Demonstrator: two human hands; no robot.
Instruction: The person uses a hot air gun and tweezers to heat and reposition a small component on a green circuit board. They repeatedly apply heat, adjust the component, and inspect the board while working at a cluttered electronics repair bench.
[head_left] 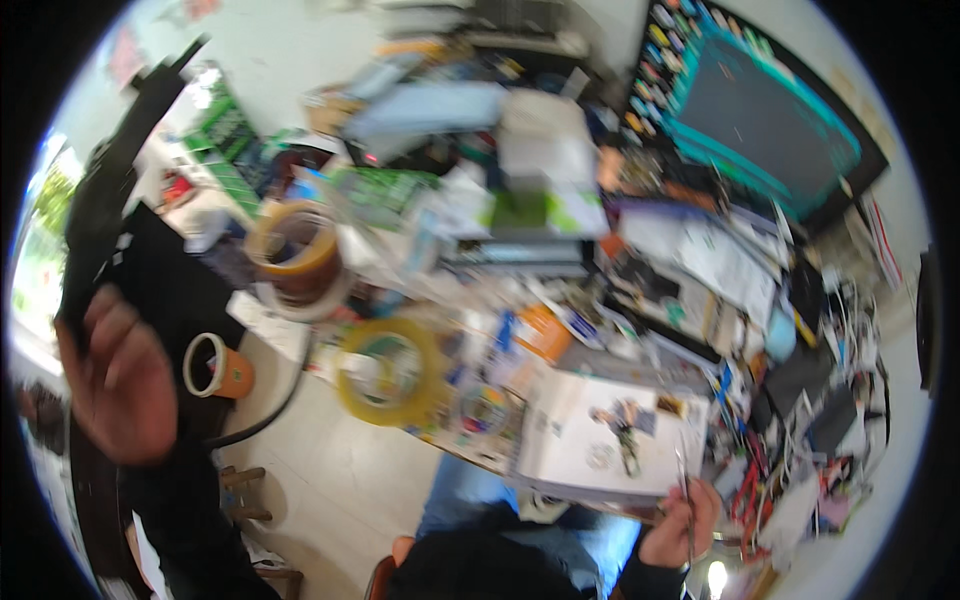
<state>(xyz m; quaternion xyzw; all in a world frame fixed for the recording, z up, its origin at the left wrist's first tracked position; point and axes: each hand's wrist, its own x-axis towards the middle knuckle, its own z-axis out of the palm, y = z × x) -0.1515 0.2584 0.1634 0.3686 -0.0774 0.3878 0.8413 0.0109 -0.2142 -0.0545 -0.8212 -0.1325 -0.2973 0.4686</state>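
Observation:
My right hand is closed round a slim metal tool, perhaps tweezers, whose tip points away over the right edge of a white sheet. Small dark parts and a little grey square lie on that sheet. At far left my left hand is raised, palm partly turned to view. Its blurred fingers meet the lower end of a long black arm-like object; whether they grip it I cannot tell.
Tape rolls, one brown and one yellowish clear, stand near the cluttered table's left edge. An orange cup-like container sits further left. Tangled cables and tools crowd the right, below a dark screen. Boxes and papers pile up at the back.

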